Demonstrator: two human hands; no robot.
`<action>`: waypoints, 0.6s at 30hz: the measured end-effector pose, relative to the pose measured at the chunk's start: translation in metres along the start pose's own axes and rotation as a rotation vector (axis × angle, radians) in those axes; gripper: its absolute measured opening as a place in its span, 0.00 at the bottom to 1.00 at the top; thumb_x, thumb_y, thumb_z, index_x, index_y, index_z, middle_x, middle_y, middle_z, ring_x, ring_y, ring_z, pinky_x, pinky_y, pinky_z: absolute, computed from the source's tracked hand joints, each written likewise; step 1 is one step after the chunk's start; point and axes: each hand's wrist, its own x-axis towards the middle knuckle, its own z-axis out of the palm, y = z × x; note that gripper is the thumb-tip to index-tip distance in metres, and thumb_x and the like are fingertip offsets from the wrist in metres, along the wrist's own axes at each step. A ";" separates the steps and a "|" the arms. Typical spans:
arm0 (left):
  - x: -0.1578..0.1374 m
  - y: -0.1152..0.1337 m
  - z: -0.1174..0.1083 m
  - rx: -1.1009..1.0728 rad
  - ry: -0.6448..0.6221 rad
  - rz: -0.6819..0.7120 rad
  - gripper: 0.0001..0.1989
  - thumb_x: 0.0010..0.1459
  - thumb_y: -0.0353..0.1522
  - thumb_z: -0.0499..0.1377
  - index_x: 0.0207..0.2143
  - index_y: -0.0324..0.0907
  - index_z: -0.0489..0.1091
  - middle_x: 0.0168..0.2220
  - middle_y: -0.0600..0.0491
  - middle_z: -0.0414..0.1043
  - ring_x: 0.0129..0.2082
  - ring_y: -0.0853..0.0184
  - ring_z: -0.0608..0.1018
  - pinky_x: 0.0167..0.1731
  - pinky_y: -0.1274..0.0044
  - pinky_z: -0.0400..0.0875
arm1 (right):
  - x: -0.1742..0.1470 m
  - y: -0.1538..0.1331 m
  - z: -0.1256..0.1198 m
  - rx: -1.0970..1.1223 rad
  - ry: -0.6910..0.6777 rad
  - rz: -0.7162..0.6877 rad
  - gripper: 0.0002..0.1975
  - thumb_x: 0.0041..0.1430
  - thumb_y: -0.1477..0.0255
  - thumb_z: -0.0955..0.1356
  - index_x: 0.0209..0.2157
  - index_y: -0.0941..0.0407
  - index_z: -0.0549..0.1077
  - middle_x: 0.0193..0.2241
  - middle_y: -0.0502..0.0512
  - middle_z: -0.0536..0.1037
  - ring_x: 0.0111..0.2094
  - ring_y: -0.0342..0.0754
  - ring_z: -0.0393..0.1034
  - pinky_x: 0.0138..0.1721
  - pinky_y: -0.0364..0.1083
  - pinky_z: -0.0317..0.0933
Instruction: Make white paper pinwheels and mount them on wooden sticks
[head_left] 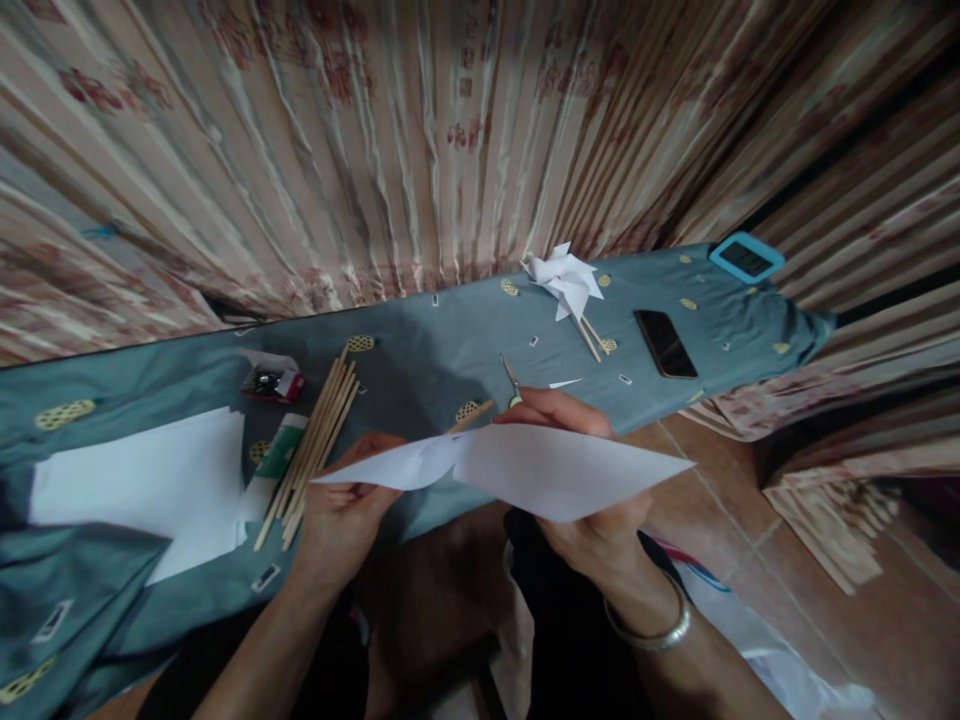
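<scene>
A white sheet of paper (562,468), creased near its middle into two wing-like parts, is held up over the front edge of the cloth-covered table. My left hand (349,505) pinches its left part, the fingers partly behind it. Around the right part my right hand (600,530) is closed, with the thumb below and fingers along the upper edge. Just beyond the paper, a wooden stick (471,416) pokes out, and scissors (511,378) lie partly hidden by my right fingers. White paper pinwheels (566,282) on sticks lie further back.
On the left are a stack of white paper (142,490), a green and white tube (276,462), a bundle of wooden sticks (319,440) and a small open box (271,380). A phone (665,343) and a blue-framed device (747,257) lie on the right. Curtains (420,150) hang behind.
</scene>
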 end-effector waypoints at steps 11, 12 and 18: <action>0.008 -0.010 -0.008 -0.099 0.072 -0.063 0.06 0.43 0.33 0.67 0.27 0.42 0.79 0.27 0.54 0.79 0.29 0.64 0.78 0.34 0.75 0.73 | 0.010 -0.003 -0.004 0.029 -0.040 -0.159 0.25 0.58 0.73 0.70 0.57 0.52 0.66 0.42 0.56 0.80 0.41 0.52 0.76 0.44 0.53 0.72; 0.012 -0.010 -0.012 -0.142 0.118 -0.084 0.08 0.43 0.32 0.68 0.29 0.43 0.80 0.28 0.54 0.79 0.29 0.66 0.77 0.34 0.76 0.73 | 0.009 -0.004 -0.004 0.040 -0.062 -0.148 0.25 0.58 0.73 0.70 0.56 0.52 0.66 0.42 0.56 0.80 0.41 0.51 0.77 0.44 0.52 0.73; 0.025 0.016 -0.017 -0.326 0.196 -0.137 0.12 0.41 0.34 0.70 0.32 0.41 0.79 0.25 0.55 0.78 0.25 0.70 0.77 0.31 0.79 0.71 | 0.006 -0.007 -0.002 0.093 -0.210 -0.118 0.24 0.57 0.75 0.69 0.56 0.53 0.66 0.42 0.57 0.80 0.41 0.52 0.77 0.41 0.52 0.74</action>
